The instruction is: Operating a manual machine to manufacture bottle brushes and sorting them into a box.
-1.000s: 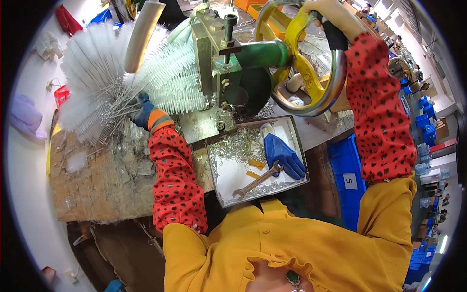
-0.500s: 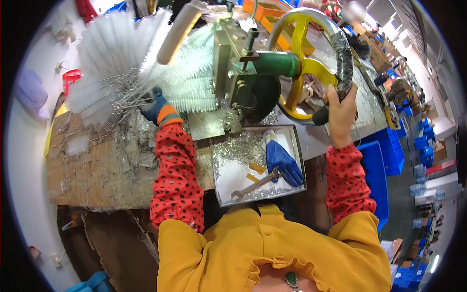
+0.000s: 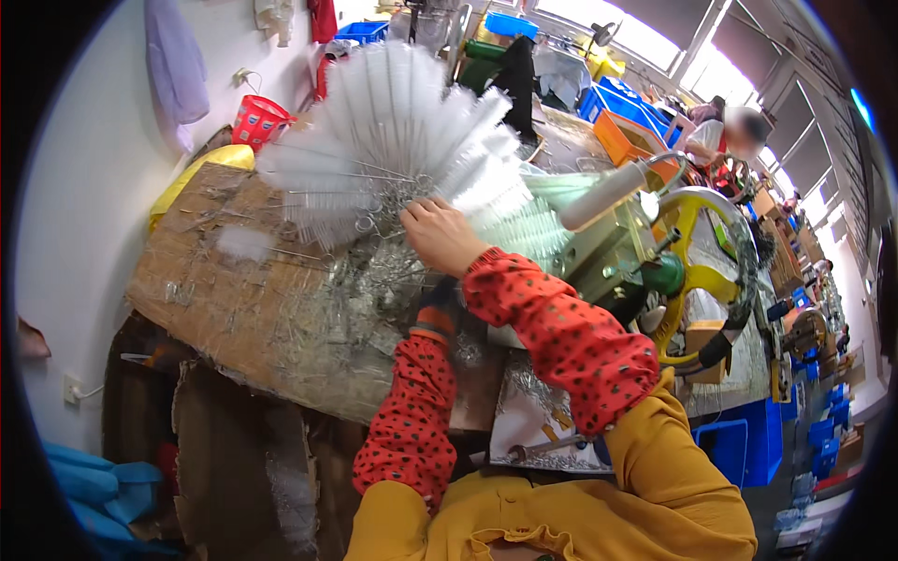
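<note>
A fan of white-bristled wire brushes lies at the back of the worktable, its looped wire ends gathered toward me. My bare right hand is reaching across to the left, its fingers curled closed on the wire ends of the brushes. Just below it, partly behind my right forearm, is my left hand in a dark blue and orange glove. Its fingers are smeared and covered, so what it holds is hidden. A green machine with a yellow handwheel stands to the right, more bristles beside it.
A wrench and metal scraps lie in a shallow tray at the table's front edge. One loose brush rests on the worn tabletop. Blue bins stand at the right; a person sits farther back.
My right hand has left the handwheel and crossed left to the brushes' wire ends. My left hand has drawn back toward me, below it. The view has swung left.
</note>
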`<action>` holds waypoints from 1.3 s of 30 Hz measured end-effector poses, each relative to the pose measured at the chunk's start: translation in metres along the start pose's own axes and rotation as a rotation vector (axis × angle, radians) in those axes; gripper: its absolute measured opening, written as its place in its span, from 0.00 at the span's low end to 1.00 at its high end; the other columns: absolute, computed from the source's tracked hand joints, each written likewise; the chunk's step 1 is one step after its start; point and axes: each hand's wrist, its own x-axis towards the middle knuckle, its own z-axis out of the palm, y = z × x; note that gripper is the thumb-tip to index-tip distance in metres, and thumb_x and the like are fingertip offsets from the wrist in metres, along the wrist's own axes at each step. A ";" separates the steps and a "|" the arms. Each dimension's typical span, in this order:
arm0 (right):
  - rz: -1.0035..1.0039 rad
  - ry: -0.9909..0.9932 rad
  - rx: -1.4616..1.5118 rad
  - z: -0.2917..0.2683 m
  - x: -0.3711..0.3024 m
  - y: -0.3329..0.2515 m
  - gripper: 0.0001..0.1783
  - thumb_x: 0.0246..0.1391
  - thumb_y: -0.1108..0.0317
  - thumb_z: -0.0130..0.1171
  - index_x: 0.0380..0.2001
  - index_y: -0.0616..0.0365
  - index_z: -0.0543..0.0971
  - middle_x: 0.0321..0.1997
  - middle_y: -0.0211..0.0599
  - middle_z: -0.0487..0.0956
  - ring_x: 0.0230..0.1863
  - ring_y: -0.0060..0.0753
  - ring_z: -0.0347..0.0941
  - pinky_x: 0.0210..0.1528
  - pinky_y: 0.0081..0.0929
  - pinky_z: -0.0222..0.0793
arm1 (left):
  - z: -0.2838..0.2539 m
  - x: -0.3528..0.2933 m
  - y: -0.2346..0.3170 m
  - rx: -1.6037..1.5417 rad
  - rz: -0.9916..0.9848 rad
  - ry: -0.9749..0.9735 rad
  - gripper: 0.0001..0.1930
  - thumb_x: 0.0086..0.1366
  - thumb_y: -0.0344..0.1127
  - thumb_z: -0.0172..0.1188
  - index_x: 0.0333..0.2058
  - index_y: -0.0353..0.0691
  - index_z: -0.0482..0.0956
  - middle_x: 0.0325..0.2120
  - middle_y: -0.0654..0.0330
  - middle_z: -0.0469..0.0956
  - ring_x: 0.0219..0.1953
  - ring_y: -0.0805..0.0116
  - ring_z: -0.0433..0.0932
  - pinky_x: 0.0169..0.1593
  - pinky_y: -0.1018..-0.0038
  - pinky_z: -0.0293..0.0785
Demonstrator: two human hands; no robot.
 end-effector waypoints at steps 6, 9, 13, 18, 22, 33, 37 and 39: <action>-0.158 -0.300 -0.102 0.026 -0.020 -0.004 0.11 0.52 0.59 0.54 0.33 0.54 0.76 0.33 0.29 0.78 0.46 0.34 0.70 0.44 0.34 0.63 | -0.013 0.006 -0.010 0.171 0.314 0.027 0.24 0.64 0.46 0.55 0.53 0.35 0.71 0.45 0.58 0.77 0.44 0.61 0.76 0.46 0.66 0.73; -0.241 -0.217 -0.063 -0.006 -0.037 -0.015 0.09 0.51 0.60 0.54 0.29 0.53 0.76 0.30 0.27 0.78 0.44 0.35 0.69 0.44 0.34 0.61 | -0.012 0.000 -0.004 0.006 0.252 0.099 0.23 0.66 0.43 0.52 0.54 0.34 0.69 0.45 0.58 0.76 0.45 0.63 0.75 0.47 0.68 0.72; -0.269 -0.092 0.101 -0.060 -0.040 -0.043 0.09 0.51 0.60 0.55 0.31 0.53 0.75 0.30 0.27 0.76 0.43 0.35 0.68 0.45 0.32 0.61 | -0.037 -0.024 0.026 -0.445 0.055 0.308 0.21 0.68 0.40 0.47 0.55 0.34 0.68 0.47 0.58 0.74 0.47 0.66 0.74 0.49 0.71 0.71; -0.184 0.084 0.322 -0.107 -0.048 -0.092 0.13 0.53 0.62 0.56 0.42 0.51 0.75 0.38 0.28 0.74 0.41 0.35 0.67 0.44 0.33 0.63 | -0.142 -0.063 0.071 -1.030 -0.038 0.468 0.19 0.71 0.36 0.41 0.56 0.33 0.65 0.48 0.58 0.73 0.49 0.69 0.72 0.52 0.74 0.70; -0.035 0.289 0.693 -0.087 -0.056 -0.120 0.14 0.57 0.66 0.53 0.45 0.58 0.74 0.48 0.40 0.71 0.50 0.45 0.68 0.52 0.37 0.64 | -0.214 -0.091 0.078 -1.423 0.117 0.204 0.18 0.73 0.32 0.37 0.58 0.32 0.64 0.49 0.58 0.71 0.51 0.72 0.70 0.53 0.77 0.69; 0.370 0.461 1.429 -0.062 -0.076 -0.126 0.24 0.50 0.84 0.46 0.53 0.64 0.66 0.56 0.45 0.68 0.60 0.40 0.64 0.64 0.33 0.56 | -0.249 -0.089 0.067 -1.230 0.298 -0.160 0.13 0.61 0.36 0.57 0.41 0.34 0.72 0.36 0.56 0.72 0.37 0.66 0.73 0.35 0.74 0.73; 0.179 0.612 0.979 -0.114 -0.124 -0.120 0.21 0.50 0.81 0.49 0.51 0.63 0.69 0.54 0.46 0.70 0.57 0.46 0.66 0.60 0.34 0.61 | -0.325 -0.103 0.038 -1.801 0.425 -0.417 0.07 0.65 0.34 0.54 0.39 0.42 0.68 0.38 0.62 0.66 0.45 0.71 0.65 0.47 0.74 0.69; 0.151 0.546 0.956 -0.115 -0.154 -0.121 0.22 0.49 0.82 0.50 0.51 0.64 0.69 0.55 0.46 0.69 0.58 0.44 0.66 0.62 0.33 0.58 | -0.394 -0.140 0.024 -1.641 0.280 -0.091 0.03 0.67 0.32 0.51 0.36 0.44 0.65 0.36 0.63 0.65 0.45 0.72 0.65 0.50 0.74 0.67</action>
